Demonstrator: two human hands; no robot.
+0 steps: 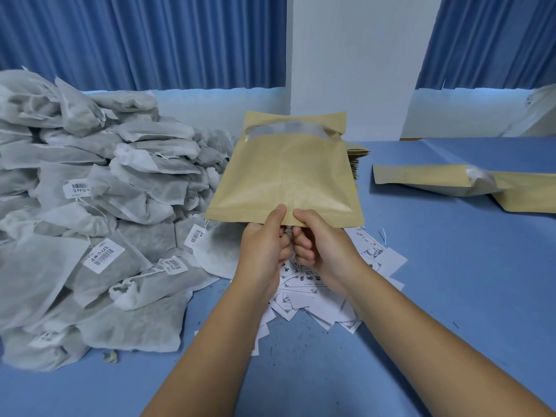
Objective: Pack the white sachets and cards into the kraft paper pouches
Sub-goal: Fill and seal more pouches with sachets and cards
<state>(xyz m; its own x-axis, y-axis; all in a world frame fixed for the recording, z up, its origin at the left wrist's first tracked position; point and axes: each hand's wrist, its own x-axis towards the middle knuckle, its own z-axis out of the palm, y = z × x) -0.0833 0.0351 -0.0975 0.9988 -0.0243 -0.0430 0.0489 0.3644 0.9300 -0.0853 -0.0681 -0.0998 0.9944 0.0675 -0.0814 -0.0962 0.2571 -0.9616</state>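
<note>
Above the blue bench (451, 266), mid-view: holds up a kraft paper pouch (285, 176) by its near edge, with a clear window strip across its far end. Pinches that edge with the left hand (264, 245), thumb on top and fingers curled beneath; grips it just alongside with the right hand (319, 248) in the same way. Directly under both hands, on the bench: scattered printed white cards (304, 284). Left of the pouch: heaped white sachets (90, 206), some with barcode labels. Behind the pouch: stacked flat pouches (358, 159). Off to the right, lying flat: more kraft pouches (436, 179).
</note>
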